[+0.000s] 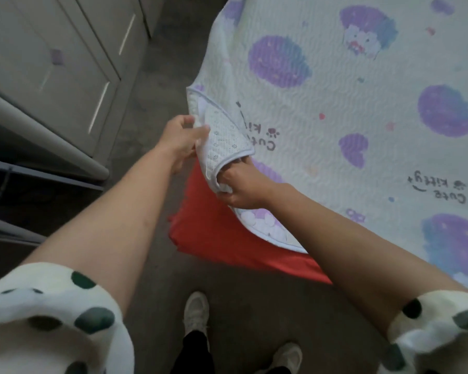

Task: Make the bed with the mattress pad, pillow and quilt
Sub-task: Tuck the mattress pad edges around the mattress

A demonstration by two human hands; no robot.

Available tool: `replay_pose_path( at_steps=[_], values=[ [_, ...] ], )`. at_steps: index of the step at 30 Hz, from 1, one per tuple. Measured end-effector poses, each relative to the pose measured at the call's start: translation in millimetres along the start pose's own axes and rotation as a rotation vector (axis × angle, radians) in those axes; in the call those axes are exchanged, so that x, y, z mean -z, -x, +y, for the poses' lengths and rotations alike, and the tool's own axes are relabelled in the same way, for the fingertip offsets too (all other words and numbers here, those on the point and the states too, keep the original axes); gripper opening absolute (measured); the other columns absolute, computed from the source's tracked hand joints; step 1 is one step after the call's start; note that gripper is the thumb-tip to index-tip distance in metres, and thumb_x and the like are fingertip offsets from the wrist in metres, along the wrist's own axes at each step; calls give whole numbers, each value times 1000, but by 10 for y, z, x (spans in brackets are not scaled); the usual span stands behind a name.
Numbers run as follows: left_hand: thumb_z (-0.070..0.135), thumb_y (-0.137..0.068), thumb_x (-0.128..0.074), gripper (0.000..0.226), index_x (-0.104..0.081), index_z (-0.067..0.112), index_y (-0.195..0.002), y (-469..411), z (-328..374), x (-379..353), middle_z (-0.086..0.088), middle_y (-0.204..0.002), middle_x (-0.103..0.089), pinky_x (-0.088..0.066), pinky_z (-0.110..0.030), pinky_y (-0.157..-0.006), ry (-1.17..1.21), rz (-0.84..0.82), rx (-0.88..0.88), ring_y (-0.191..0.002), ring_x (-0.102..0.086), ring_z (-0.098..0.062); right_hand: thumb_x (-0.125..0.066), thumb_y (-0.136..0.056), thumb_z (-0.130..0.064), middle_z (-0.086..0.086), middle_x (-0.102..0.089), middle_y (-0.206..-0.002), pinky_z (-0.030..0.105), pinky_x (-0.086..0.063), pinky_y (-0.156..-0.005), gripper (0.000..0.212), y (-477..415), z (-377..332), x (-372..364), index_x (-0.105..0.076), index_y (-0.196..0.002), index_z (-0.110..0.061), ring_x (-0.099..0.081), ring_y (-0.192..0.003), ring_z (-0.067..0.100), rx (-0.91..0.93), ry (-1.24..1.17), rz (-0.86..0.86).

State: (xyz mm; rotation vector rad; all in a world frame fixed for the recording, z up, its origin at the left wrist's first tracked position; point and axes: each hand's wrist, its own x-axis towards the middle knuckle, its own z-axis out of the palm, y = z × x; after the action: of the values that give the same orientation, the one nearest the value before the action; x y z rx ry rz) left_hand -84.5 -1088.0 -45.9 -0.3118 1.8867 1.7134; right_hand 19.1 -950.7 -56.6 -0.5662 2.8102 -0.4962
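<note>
The mattress pad (pixel 349 109), pale with purple cartoon prints and "Cute kitty" lettering, lies spread over the bed on the right. Its near-left corner is folded back, showing a white dotted underside (pixel 224 136). My left hand (pixel 180 140) pinches the edge of that folded corner from the left. My right hand (pixel 243 188) grips the lower end of the same fold, fingers curled into the fabric. A red sheet (pixel 216 233) shows under the pad at the bed's corner. No pillow or quilt is in view.
Grey cabinet doors (pixel 65 66) with long handles stand at the upper left across a narrow strip of grey floor (pixel 157 76). A dark frame with a pale rail (pixel 38 174) lies at left. My two shoes (pixel 197 311) stand on the floor near the bed corner.
</note>
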Motion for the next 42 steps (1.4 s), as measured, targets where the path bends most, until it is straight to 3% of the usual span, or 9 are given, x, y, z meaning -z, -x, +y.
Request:
replay_pose_path(
  at_steps=[7, 12, 15, 19, 22, 24, 26, 31, 42],
  values=[
    [-19, -69, -43, 51, -48, 24, -97, -128, -433, 417, -13, -107, -62, -52, -35, -62, -42, 304, 75, -87, -62, -24, -64, -80, -30, 2, -57, -107, 42, -26, -102, 22, -56, -114, -333, -65, -99, -18, -49, -111, 25, 133, 8, -153],
    [-11, -81, -45, 35, -57, 21, -75, -256, -812, 437, -11, -102, -66, -49, -30, -67, -37, 329, 147, -83, -60, -22, -57, -84, -25, 4, -64, -93, 36, -46, -75, 13, 136, 95, -535, -61, -80, -13, -60, -87, 27, 87, -77, -219],
    [10, -86, -62, 9, -65, 13, -95, -238, -965, 327, -9, -108, -67, -53, -34, -88, -122, 230, 155, -95, -63, -23, -53, -84, -17, 5, -65, -89, 40, -48, -72, 12, 232, 247, -596, -61, -81, -10, -59, -86, 28, -11, -36, -218],
    [49, -57, -84, 77, -57, 17, -122, -146, -1087, 136, -8, -130, -55, -39, -38, -109, -445, -35, 106, -121, -53, -25, -55, -83, -10, 6, -66, -104, 41, -48, -79, 15, 295, 403, -567, -66, -93, -8, -57, -100, 28, -101, -45, -153],
    [40, -61, -87, 115, -19, 14, -151, -150, -1227, 32, -13, -151, -13, -22, -30, -117, -719, -77, 98, -139, -24, -25, -56, -81, -8, 7, -65, -108, 43, -48, -79, 14, 341, 473, -564, -66, -91, -8, -56, -100, 30, -108, -46, -153],
    [26, -77, -76, 85, -29, 11, -147, -177, -1274, 24, -16, -150, -23, -30, -35, -113, -784, -21, -12, -138, -30, -29, -56, -79, -7, 7, -64, -112, 44, -49, -78, 14, 386, 498, -585, -65, -90, -7, -56, -101, 31, -96, -50, -158],
    [18, -91, -54, 40, -54, 4, -128, -171, -1249, 79, -23, -131, -51, -43, -37, -99, -674, 165, -33, -122, -49, -35, -56, -79, -6, 4, -62, -121, 43, -49, -79, 15, 437, 517, -612, -65, -90, -7, -56, -106, 30, -99, -62, -153],
    [31, -94, -52, 45, -53, -3, -124, -58, -1440, 388, -20, -125, -58, -51, -45, -94, -38, 623, 325, -111, -60, -33, -57, -83, -10, 1, -51, -135, 46, -48, -81, 14, 544, 524, -716, -64, -94, -10, -50, -113, 28, -97, -43, -169],
    [-12, -81, -62, 53, -44, 5, -128, 332, -1624, 16, -15, -125, -57, -50, -33, -56, 391, 469, 477, -89, -59, -24, -54, -88, -16, 6, -39, -147, 41, -45, -88, 22, 609, 367, -670, -62, -107, -8, -42, -126, 29, -134, 38, -200]
  ],
)
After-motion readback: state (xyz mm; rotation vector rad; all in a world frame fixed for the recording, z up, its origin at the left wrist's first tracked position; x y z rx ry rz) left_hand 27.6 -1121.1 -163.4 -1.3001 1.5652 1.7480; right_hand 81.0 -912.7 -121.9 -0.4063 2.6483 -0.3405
